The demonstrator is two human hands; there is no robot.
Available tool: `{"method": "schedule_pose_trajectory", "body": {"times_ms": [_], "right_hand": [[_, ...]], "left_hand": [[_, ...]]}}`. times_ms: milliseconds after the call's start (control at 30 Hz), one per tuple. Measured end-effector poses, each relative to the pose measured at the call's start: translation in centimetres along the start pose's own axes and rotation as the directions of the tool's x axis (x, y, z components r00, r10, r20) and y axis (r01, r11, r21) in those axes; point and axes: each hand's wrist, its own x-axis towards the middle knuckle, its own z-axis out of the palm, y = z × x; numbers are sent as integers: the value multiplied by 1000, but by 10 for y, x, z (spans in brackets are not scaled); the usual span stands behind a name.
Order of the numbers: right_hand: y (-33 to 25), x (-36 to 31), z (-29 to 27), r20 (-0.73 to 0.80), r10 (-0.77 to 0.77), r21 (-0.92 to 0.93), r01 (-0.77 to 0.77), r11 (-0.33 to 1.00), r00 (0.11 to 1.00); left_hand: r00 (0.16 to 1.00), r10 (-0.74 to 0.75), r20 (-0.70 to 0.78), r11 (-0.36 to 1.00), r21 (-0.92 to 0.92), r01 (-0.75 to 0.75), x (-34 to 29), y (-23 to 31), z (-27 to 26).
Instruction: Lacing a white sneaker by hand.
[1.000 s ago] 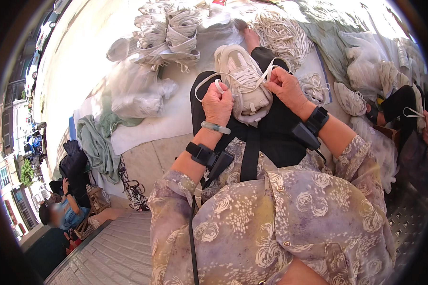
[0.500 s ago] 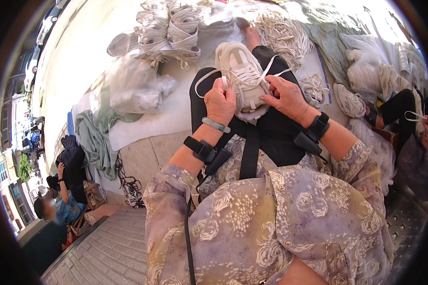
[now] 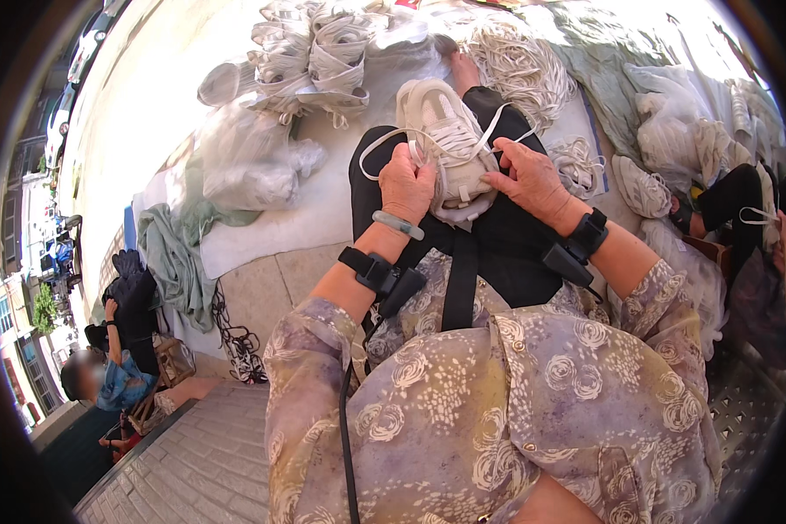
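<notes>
A pale beige sneaker rests on my black-trousered lap between both hands, with flat white laces criss-crossed over its front. My left hand is closed at the sneaker's left side, its thumb and fingers pinching the white shoelace, which arcs in a loose loop over my left thigh. On the opposite side, my right hand pinches the lace near the eyelets with its fingertips. The right thumb lies close to the sneaker's toe. Another stretch of lace loops up beyond the right hand. The lace ends between the fingers are mostly hidden.
Stacked pale shoes and a clear plastic bag lie ahead to the left. A heap of white laces sits ahead, with a smaller lace bundle nearer. At far right, another person's hand is beside a shoe.
Both hands hold nearly the same place, with only slight finger shifts on the lace. The sneaker stays on my lap.
</notes>
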Motion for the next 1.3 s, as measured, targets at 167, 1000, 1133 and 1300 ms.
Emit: {"method": "schedule_pose_trajectory", "body": {"times_ms": [167,1000,1133,1300], "right_hand": [[-1,0,0,38,52,-39,-50,998,998],[-31,39,22,81,-424,-281,429,858,902],[-40,42,39,88,-317,-321,328,888,944],[-37,44,45,89,-330,-353,339,872,940]], "left_hand": [[996,-90,-9,993,81,90,-12,21,-16],[960,261,104,909,309,-281,-18,5,-15],[961,252,117,928,252,-274,-16,6,-14],[957,259,131,938,201,-282,-15,5,-14]]}}
